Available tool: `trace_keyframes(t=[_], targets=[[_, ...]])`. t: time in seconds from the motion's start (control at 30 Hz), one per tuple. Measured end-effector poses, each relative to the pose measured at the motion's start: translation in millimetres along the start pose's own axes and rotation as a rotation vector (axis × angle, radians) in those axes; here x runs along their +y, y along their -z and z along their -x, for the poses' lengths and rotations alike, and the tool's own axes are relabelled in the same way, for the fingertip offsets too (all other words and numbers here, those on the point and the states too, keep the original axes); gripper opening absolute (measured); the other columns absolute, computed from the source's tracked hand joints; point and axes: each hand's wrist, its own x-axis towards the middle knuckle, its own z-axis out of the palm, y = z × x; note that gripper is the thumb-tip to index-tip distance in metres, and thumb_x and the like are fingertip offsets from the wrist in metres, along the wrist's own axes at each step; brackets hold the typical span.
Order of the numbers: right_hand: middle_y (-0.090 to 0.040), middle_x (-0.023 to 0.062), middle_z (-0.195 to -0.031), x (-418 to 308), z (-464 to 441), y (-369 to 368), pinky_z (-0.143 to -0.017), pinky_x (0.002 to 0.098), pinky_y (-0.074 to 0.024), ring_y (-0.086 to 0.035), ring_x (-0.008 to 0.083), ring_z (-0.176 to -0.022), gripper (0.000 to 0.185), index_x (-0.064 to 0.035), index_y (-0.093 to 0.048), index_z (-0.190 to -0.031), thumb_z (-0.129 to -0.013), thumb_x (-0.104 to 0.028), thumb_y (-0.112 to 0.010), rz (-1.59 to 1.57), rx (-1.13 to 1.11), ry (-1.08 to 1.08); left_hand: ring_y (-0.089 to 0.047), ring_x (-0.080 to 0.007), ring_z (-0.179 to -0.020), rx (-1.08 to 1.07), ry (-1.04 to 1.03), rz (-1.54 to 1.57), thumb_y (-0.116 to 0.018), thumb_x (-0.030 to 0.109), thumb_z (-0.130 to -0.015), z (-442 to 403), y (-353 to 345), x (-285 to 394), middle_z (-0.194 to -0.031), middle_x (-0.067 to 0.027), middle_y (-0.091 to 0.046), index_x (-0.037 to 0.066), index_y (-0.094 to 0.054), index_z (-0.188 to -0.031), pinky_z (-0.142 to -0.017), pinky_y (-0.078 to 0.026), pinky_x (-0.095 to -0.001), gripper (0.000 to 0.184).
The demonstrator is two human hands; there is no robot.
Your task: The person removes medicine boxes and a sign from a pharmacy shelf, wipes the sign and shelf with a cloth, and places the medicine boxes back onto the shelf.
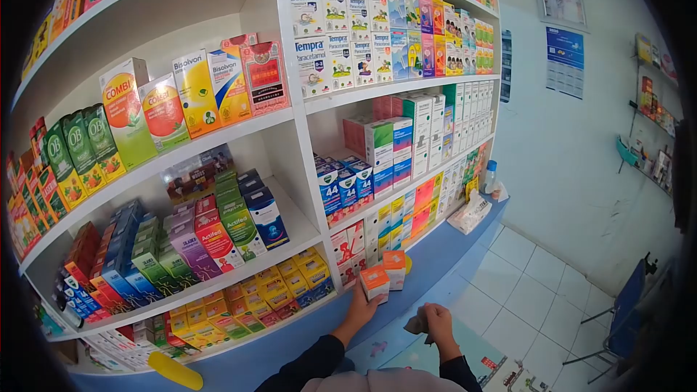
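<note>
My left hand (359, 311) is closed on a small orange-topped white medicine box (375, 284), at the edge of the blue counter (425, 265). A second box of the same kind (394, 269) stands right beside it, against the lower shelf. My right hand (438, 322) is pinched around a crumpled dark grey-brown cloth (416, 321), held in the air to the right of the boxes. Part of the left fingers is hidden behind the nearer box.
White shelves (305, 167) packed with medicine boxes fill the left and centre. A white tissue pack (470, 212) and a blue-capped bottle (490, 176) stand at the counter's far end. A yellow rounded object (174, 372) lies front left. A blue chair (628, 308) stands on the tiled floor.
</note>
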Motion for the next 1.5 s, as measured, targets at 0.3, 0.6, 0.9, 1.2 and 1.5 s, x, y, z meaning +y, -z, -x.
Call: trace_keyframes(t=[0.3, 0.6, 0.9, 1.2, 1.5], targets=[[-0.067, 0.0150, -0.076, -49.3, -7.6, -50.7, -0.064, 0.0349, -0.0513, -0.066, 0.0255, -0.070, 0.037, -0.0060, -0.064, -0.104, -0.078, -0.032, -0.069, 0.406, -0.046, 0.306, -0.042, -0.0357, -0.124, -0.203, 0.156, -0.062, -0.068, 0.010, -0.079, -21.4, -12.0, 4.7, -0.133, -0.0251, -0.041, -0.006, -0.017, -0.139, -0.101, -0.036, -0.0363, 0.080], [-0.065, 0.0178, -0.077, -31.1, -41.6, -85.6, -0.063, 0.0440, -0.0496, -0.063, 0.0369, -0.070, 0.030, -0.0081, -0.067, -0.090, -0.079, -0.036, -0.064, 0.595, 0.116, 0.372, -0.063, -0.0275, -0.094, -0.523, -0.042, -0.432, -0.061, 0.025, -0.087, -27.7, 113.3, 214.6, -0.103, -0.0150, -0.063, 0.006, -0.048, -0.126, -0.079, -0.049, -0.0358, 0.046], [-0.061, 0.0143, -0.067, -1.6, -19.6, -105.8, -0.056, 0.0408, -0.0469, -0.061, 0.0342, -0.062, 0.017, -0.0042, -0.061, -0.078, -0.076, -0.020, -0.068, 0.378, 0.040, 0.572, -0.060, -0.0336, -0.078, 0.092, -0.266, -1.200, -0.054, 0.012, -0.086, -83.1, 249.7, 366.1, -0.085, -0.0158, -0.062, 0.003, -0.061, -0.092, -0.068, -0.048, -0.0387, 0.012], [-0.054, 0.0129, -0.061, 12.7, -26.0, -111.6, -0.049, 0.0422, -0.0410, -0.054, 0.0338, -0.054, 0.010, -0.0044, -0.056, -0.077, -0.074, -0.010, -0.065, 0.425, 0.173, 0.817, -0.058, -0.0368, -0.093, 0.270, 0.071, -1.510, -0.053, 0.023, -0.085, -182.2, 391.2, 312.4, -0.100, -0.0170, -0.062, 0.004, -0.060, -0.102, -0.083, -0.046, -0.0425, 0.027], [-0.059, 0.0142, -0.072, -23.6, -17.6, -102.5, -0.057, 0.0447, -0.0450, -0.055, 0.0349, -0.061, 0.011, -0.0065, -0.062, -0.085, -0.075, -0.011, -0.063, 0.415, 0.139, 0.888, -0.058, -0.0363, -0.093, 0.317, -0.139, -1.614, -0.052, 0.021, -0.085, -166.0, 426.3, 303.2, -0.101, -0.0173, -0.061, 0.003, -0.060, -0.103, -0.083, -0.046, -0.0427, 0.027]])
